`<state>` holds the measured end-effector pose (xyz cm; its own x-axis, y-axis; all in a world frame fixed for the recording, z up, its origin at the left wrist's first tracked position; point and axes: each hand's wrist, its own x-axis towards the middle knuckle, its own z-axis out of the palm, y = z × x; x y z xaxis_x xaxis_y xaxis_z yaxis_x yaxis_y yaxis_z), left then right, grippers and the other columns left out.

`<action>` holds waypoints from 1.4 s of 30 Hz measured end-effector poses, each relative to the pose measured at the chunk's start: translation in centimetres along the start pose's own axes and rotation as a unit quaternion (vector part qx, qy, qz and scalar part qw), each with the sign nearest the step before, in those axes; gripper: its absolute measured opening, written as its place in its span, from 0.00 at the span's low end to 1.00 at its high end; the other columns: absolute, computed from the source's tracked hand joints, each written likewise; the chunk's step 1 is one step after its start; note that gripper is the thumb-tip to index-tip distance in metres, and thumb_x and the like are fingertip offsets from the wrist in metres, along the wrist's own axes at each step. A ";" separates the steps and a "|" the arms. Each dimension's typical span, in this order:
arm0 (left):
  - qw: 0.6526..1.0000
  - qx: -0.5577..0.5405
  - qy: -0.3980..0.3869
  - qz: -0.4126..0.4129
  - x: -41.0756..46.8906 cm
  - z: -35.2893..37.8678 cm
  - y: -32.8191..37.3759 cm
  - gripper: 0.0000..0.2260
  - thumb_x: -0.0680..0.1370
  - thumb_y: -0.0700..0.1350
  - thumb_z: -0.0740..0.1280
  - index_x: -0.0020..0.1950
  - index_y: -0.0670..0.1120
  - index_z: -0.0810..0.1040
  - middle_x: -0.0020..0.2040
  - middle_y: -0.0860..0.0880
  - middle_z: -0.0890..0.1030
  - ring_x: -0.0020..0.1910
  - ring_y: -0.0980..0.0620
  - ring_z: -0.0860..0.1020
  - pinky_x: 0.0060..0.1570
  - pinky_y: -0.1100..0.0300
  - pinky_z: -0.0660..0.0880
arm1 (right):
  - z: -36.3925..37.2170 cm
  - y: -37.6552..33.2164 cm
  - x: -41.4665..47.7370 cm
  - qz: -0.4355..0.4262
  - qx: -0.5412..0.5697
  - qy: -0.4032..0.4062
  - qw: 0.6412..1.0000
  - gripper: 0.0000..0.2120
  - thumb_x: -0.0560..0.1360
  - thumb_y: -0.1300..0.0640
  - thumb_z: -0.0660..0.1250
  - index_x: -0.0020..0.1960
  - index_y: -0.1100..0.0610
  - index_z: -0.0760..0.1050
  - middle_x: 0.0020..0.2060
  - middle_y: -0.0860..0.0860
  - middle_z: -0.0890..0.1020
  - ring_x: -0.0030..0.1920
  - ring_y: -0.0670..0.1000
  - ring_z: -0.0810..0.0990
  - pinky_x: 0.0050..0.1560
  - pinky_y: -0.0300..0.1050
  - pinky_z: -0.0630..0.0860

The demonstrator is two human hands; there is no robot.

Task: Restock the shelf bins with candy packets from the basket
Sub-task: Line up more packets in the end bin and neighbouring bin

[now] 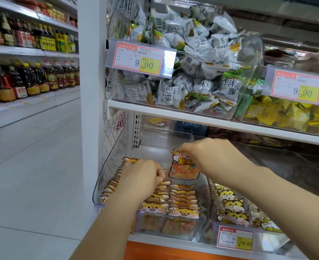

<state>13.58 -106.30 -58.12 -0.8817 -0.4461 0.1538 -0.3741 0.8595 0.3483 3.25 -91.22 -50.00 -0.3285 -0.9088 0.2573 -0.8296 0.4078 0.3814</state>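
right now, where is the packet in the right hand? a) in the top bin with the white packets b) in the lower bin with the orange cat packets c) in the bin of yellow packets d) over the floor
b: the right hand pinches the top of an upright cat packet inside the lower clear bin, behind rows of like packets.

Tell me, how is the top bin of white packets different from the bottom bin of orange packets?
The upper clear plastic bin is heaped with white packets; the lower clear plastic bin holds orange cartoon packets in tidy rows. The left hand and right hand reach into the lower bin, not the upper. Both are see-through.
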 end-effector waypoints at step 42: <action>0.997 0.078 -0.005 0.010 -0.2 0.1 0.4 0.09 0.81 0.51 0.62 0.55 0.57 0.82 0.54 0.54 0.82 0.58 0.49 0.74 0.64 0.49 0.64 | 2.5 -2.4 0.8 -0.012 -0.023 -0.127 0.992 0.22 0.78 0.66 0.61 0.69 0.49 0.70 0.56 0.55 0.82 0.56 0.58 0.81 0.54 0.50 0.74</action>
<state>13.59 -105.79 -58.10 -0.8922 -0.4261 0.1497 -0.3952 0.8970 0.1979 3.87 -93.14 -52.99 -0.4174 -0.9085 0.0183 -0.8183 0.3846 0.4271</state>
